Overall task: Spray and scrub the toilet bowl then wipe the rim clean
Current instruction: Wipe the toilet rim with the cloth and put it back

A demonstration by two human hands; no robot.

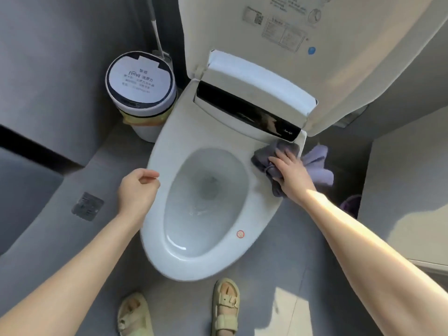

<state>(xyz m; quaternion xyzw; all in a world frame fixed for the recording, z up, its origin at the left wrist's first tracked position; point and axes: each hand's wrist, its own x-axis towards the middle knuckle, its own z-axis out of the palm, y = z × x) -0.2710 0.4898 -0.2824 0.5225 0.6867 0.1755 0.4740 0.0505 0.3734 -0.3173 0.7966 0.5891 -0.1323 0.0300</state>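
1. Nearest the camera were the person's two bare arms, reaching down from the bottom corners. Under them were two pale sandals (226,306) on the grey floor.
2. The left hand (135,190) hung over the left edge of the toilet. Its fingers were loosely curled and it held nothing.
3. The right hand (291,173) lay on a grey cloth (264,163). Its fingers were mostly straight and pushed the cloth down flat. I could not tell if the thumb was tucked under it.
4. The cloth sat on the rim (261,214) at the back right, just under the black strip of the seat. One end hung off the side of the toilet.
5. The lid (242,32) stood up, and the bowl (206,202) was open. The water in it looked clear, and the inside looked clean.
6. A round bin (140,83) stood to the left of the toilet, touching or almost touching it. A white stick (156,32) stood behind the bin. It may have been the brush handle. No spray bottle was in sight.
7. I think the spraying and scrubbing were done, because no brush or spray was in either hand.
8. The wiping looked like it was under way at the back right. The front and the left side of the rim were probably still left to wipe.
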